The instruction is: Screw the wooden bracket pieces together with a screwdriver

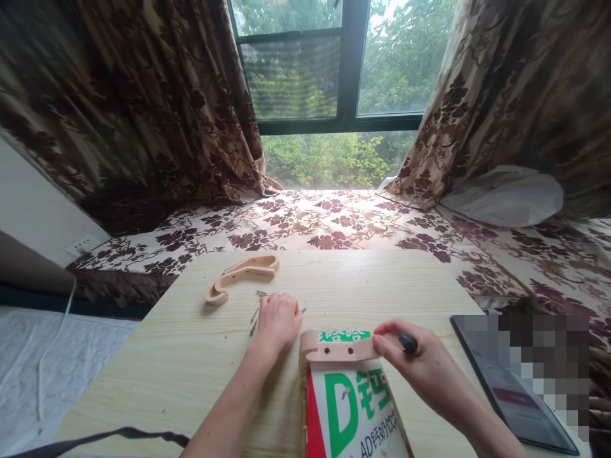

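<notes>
In the head view, your right hand (408, 346) pinches the holed wooden piece (340, 350) on the printed box (356, 407), whose bottom is cut off at six o'clock; your left hand (278, 318), toward eleven, hides its fingertips among screws (254, 326), so you cannot tell its grip.

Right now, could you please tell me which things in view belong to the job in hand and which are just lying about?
Seem to belong:
- two-holed wooden piece, pinched by the right hand
- dark-handled item in that hand
- printed block beneath
- screws by the left hand
- curved wooden parts

Seem to be lying about:
- tablet
- dark strap
- whitish bag
</notes>
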A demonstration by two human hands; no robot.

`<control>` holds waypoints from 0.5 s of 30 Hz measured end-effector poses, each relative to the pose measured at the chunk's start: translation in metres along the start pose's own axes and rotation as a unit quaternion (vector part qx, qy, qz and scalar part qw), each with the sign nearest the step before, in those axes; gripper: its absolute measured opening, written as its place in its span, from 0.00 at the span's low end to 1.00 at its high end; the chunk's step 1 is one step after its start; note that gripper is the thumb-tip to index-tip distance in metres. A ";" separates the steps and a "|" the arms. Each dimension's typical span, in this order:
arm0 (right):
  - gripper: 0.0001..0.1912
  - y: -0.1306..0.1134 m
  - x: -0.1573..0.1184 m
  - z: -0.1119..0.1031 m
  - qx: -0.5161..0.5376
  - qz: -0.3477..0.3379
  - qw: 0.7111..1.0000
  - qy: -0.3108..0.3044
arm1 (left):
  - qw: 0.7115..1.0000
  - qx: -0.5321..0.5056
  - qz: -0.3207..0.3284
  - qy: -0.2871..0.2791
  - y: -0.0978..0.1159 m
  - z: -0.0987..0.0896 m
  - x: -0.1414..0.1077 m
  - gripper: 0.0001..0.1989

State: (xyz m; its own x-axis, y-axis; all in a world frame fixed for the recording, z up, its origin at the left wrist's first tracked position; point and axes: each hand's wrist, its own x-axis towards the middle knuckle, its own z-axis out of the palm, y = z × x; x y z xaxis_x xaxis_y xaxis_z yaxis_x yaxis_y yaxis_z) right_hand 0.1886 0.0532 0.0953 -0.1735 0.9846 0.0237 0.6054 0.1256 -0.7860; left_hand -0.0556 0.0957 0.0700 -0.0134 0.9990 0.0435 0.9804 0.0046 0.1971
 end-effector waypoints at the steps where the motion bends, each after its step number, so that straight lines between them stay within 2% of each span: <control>1: 0.13 -0.001 0.000 -0.001 -0.001 0.007 1.000 -0.004 | 1.000 -0.005 -0.004 -0.001 0.000 -0.003 0.001 0.17; 3: 0.13 -0.003 0.001 -0.001 -0.001 0.017 1.000 -0.007 | 1.000 -0.020 -0.010 0.001 0.001 -0.017 0.000 0.17; 5: 0.13 -0.004 0.001 -0.002 -0.003 0.018 1.000 -0.005 | 0.999 -0.044 -0.009 0.008 0.008 -0.039 -0.004 0.15; 7: 0.13 -0.005 0.002 -0.002 -0.004 0.013 1.000 -0.001 | 0.997 -0.072 0.017 0.022 0.021 -0.062 -0.013 0.08; 9: 0.12 -0.006 0.002 -0.002 -0.003 0.014 1.000 0.001 | 0.992 -0.100 0.067 0.033 0.037 -0.079 -0.024 0.06; 12: 0.12 -0.007 0.002 -0.003 0.001 0.023 1.000 -0.007 | 0.980 -0.116 0.159 0.021 0.058 -0.084 -0.040 0.06; 15: 0.11 -0.007 0.001 -0.004 0.005 0.018 1.000 -0.009 | 0.968 -0.101 0.230 -0.001 0.067 -0.073 -0.045 0.09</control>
State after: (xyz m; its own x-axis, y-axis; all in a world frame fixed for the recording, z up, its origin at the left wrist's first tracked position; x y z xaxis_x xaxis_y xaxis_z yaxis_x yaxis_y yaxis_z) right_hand 0.1873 0.0541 0.1036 -0.1655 0.9861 -0.0166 0.6035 0.0880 -0.7925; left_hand -0.0041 0.0473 0.1526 0.4159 0.8934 0.1701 0.8240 -0.4493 0.3450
